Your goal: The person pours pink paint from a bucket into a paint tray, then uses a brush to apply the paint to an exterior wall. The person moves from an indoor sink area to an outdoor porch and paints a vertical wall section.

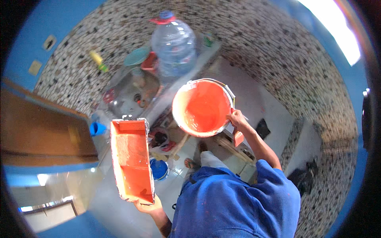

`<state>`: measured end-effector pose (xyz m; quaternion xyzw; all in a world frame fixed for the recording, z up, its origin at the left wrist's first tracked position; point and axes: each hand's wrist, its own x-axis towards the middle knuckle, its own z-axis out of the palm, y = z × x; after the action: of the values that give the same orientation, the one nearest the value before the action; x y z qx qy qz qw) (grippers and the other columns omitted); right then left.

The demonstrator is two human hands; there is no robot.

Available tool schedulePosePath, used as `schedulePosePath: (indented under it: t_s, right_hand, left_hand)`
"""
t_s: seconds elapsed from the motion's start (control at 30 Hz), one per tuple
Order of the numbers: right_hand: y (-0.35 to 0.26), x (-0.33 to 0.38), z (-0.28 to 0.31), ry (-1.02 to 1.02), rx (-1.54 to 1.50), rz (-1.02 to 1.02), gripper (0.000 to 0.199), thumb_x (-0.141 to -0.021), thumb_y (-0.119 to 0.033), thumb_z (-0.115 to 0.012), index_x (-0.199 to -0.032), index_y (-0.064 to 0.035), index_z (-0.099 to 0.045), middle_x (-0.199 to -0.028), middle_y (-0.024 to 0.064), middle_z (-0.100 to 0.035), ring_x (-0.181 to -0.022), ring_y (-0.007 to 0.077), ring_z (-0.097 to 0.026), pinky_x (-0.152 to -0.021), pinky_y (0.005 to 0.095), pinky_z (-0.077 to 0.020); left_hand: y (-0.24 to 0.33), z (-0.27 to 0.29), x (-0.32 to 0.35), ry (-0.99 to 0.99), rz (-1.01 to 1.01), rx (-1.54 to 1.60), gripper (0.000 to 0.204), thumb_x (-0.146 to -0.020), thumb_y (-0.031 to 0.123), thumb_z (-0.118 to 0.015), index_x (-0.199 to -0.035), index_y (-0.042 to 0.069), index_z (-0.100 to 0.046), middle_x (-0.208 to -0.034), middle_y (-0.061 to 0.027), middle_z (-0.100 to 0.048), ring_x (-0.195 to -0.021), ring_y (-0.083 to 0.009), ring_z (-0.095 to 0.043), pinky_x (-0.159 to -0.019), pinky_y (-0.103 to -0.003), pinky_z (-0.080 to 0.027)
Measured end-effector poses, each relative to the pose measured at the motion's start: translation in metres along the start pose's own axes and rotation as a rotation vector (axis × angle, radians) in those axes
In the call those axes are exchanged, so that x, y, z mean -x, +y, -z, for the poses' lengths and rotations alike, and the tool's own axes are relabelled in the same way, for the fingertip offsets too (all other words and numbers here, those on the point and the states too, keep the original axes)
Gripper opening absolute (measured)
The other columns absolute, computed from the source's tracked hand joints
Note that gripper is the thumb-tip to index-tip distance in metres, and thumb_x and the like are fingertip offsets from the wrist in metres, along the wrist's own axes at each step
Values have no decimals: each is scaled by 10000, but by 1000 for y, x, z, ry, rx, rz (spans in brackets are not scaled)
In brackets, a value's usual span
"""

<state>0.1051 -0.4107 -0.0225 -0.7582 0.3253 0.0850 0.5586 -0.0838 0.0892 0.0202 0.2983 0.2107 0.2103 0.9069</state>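
My left hand (149, 205) is closed on the near end of a long paint tray (133, 148), held out at the left. Orange paint coats the tray inside and pools at its near end. My right hand (237, 119) is closed at the right rim of a paint bucket (202, 106), by its wire handle. The bucket is tilted so its opening faces me, with orange paint inside. Under my right hand hangs a flat orange-brown piece (238, 137); I cannot tell its kind or whether my fingers hold it too.
Beyond the tray is a sink (126, 92) set in a counter, with a large clear water bottle (174, 47) and a turquoise basin (137, 56). A blue bucket (159, 169) stands on the tiled floor. Wooden pieces (234, 147) lie below the paint bucket. A brown cabinet (43, 127) is at left.
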Motion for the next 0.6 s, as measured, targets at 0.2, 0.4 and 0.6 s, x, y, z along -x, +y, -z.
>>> schedulePosePath:
  t_s: [0.2,0.4,0.6]
  right_hand:
    - [115,36,80,348,-173,-111,213,-785,-146,-702,-640,-58,-574,-515,-15,-469,-425,118,-413,-409,344,-293]
    - [198,-6,140,422,-252,-220,204,-748,-169,-732,-659,-71,-577,-523,10,-490,-428,131,-434,-410,340,-296]
    - [207,-21,187,394,-268,-248,218,-801,-203,-744,-707,-29,-654,-516,18,-516,-422,143,-487,-390,371,-343]
  left_hand:
    - [-15,-52,5,-114,212,-48,706,-834,343,-635,-1466,80,-461,-1450,-130,-538,-1333,-330,-532,-1102,-491,-459]
    - [-81,-100,36,-151,340,-110,826,-772,359,-679,-1525,143,-418,-1511,-122,-502,-1377,-350,-506,-1121,-522,-454]
    - [-136,-139,84,-145,400,-125,815,-752,314,-656,-1513,129,-428,-1512,-124,-500,-1386,-355,-499,-1114,-521,-458]
